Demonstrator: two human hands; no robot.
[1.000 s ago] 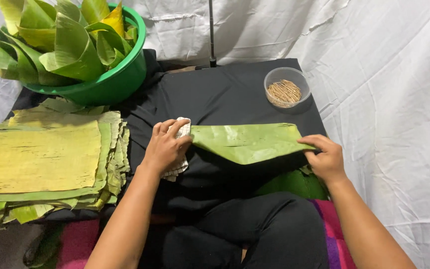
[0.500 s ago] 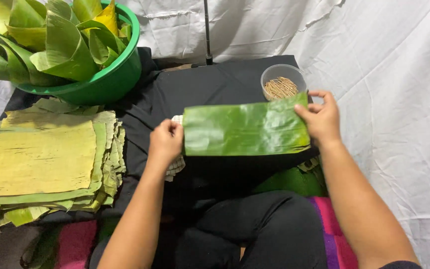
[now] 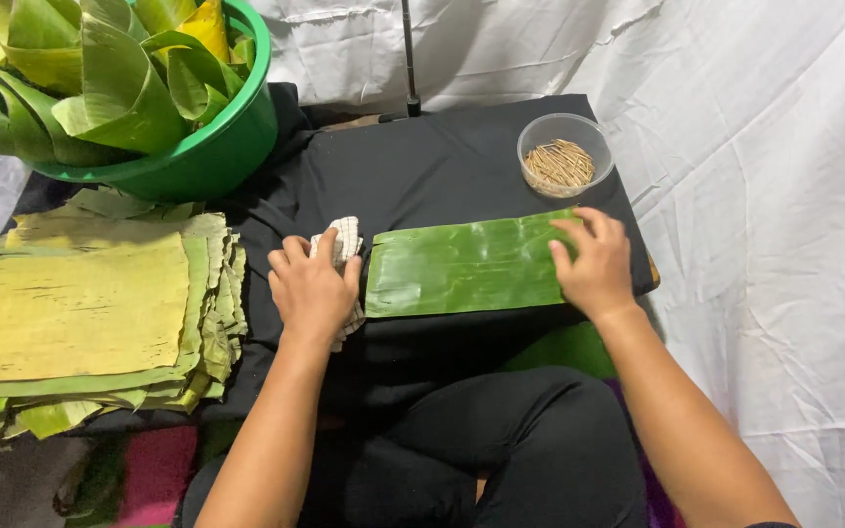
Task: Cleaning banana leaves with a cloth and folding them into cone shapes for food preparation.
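While the green leaf strip (image 3: 466, 266) lies flat on the black cloth (image 3: 422, 166) near the middle of the table, the right hand (image 3: 591, 264) is pressed down on its 3 o'clock end, fingers loosely spread and flat on the leaf, not gripping anything. Over at the strip's 9 o'clock end, just beside the edge, the left hand (image 3: 312, 288) is bunched around a checkered rag (image 3: 344, 244), fingers curled over it. Up at about 1 o'clock from the leaf sits a clear bowl (image 3: 564, 132) full of little wooden sticks (image 3: 559, 163). Way out at 9 o'clock there's a stack of flattened yellowish leaves (image 3: 70, 313), and at 11 o'clock a green tub (image 3: 207, 156) stuffed with rolled leaves (image 3: 100, 78).
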